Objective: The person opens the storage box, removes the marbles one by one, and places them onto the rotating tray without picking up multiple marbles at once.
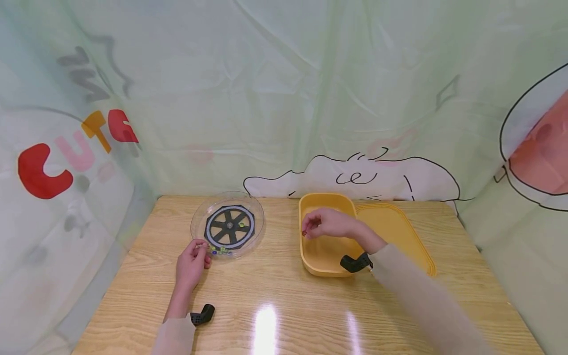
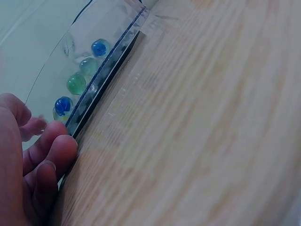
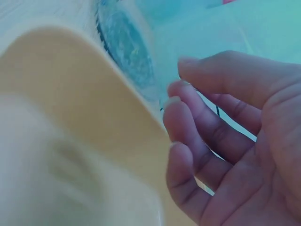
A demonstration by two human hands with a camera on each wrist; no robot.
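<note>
A clear round dish (image 1: 198,217) with a black spoked wheel shape (image 1: 229,226) under it stands at the left of the table. My left hand (image 1: 191,264) grips its near-left rim between thumb and curled fingers. Several glass marbles gather beside those fingers, a blue marble (image 2: 99,47) and a green marble (image 2: 76,84) among them. One yellow-green marble (image 1: 241,224) lies farther in. Over the yellow box (image 1: 326,256) hovers my right hand (image 1: 328,223), fingers loosely bent. In the right wrist view, nothing shows between its thumb and fingertips.
A yellow lid (image 1: 390,224) lies flat on the wooden table (image 1: 248,296), right of the box and partly behind the right arm. A printed curtain (image 1: 284,98) hangs close behind the table and along both sides.
</note>
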